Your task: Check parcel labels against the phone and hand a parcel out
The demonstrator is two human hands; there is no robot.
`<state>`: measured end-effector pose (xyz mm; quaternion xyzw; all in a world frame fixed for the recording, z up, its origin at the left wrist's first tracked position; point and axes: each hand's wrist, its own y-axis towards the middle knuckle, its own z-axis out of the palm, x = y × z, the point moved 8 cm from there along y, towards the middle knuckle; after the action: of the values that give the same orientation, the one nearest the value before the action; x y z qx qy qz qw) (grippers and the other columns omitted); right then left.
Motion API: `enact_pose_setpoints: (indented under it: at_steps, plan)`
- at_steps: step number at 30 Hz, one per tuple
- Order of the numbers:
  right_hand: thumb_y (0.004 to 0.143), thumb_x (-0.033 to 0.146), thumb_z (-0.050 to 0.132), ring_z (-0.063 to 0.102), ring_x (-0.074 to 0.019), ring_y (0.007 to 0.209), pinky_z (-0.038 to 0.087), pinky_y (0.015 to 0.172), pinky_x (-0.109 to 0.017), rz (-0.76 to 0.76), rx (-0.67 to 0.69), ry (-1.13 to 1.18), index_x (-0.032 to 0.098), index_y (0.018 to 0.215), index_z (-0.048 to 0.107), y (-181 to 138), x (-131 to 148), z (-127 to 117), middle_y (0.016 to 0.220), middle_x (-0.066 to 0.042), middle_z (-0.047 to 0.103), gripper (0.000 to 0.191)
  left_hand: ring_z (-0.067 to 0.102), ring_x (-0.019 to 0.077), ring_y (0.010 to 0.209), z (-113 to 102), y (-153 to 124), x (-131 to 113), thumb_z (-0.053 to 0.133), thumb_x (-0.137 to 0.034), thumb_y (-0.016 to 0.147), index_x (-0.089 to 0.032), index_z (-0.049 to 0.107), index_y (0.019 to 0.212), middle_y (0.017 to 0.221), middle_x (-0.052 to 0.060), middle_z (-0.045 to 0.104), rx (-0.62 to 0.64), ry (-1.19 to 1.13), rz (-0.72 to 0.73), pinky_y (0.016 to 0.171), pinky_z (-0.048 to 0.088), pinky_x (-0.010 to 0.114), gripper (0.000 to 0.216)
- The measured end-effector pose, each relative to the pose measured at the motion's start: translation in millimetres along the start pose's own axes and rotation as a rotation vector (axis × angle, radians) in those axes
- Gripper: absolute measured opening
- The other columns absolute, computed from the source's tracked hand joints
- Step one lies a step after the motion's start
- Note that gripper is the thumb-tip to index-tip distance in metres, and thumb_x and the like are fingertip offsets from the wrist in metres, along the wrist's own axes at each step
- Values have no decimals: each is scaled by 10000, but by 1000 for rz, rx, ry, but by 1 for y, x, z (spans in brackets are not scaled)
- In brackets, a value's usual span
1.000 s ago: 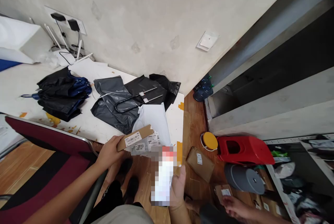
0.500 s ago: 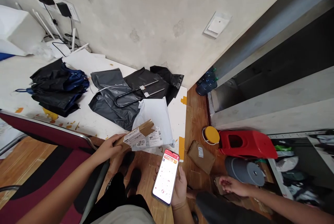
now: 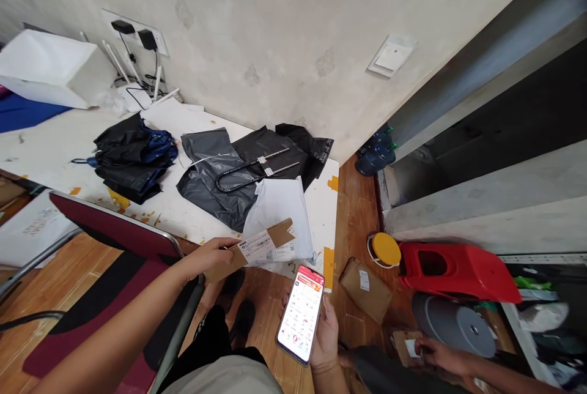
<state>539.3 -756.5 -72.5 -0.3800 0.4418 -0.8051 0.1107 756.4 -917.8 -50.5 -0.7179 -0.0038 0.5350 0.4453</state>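
Observation:
My left hand [image 3: 211,256] is closed on a flat brown cardboard parcel [image 3: 257,246] with a white printed label, held out at the table's front edge. In my right hand [image 3: 326,336] lies a smartphone [image 3: 300,317], its lit screen showing a red banner over rows of small icons. Just behind the parcel, a white mailing bag [image 3: 279,201] with a label rests on the table [image 3: 323,210]. Further back are black plastic bags [image 3: 213,155], with a black U-shaped, cord-like item [image 3: 238,180] on top.
A folded black and blue umbrella [image 3: 131,158] lies on the table at left, beside a maroon chair [image 3: 114,223]. On the floor are a cardboard parcel [image 3: 364,290], yellow-lidded bucket [image 3: 386,249] and red stool [image 3: 454,268]. Another person's hand [image 3: 435,354] touches a small box [image 3: 403,345].
The view has shifted, so the scene sits further right and slightly lower. The parcel in my left hand has turned, showing its label more flatly. The other person's hand now reaches a small box.

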Motion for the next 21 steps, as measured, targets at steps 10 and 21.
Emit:
enact_pose_setpoints:
  at_steps: [10,21]
  plan:
    - [409,474,812,592,-292,495,535,653,-524,-191,-141,-348,296,567,603,16,136,-209,406,10,520,317,581,211,782,12,-3,-13,513,-272,478,-139,709,1024,933,34,720,71,-117,-46,670,397,284,595]
    - [533,379,772,632,-273,639,547,727,-473,-94,40,0,253,701,630,33,51,-161,542,36,585,254,596,179,638,25,27,3,571,-237,507,-124,678,953,753,30,698,28,-416,-111,567,404,257,472]
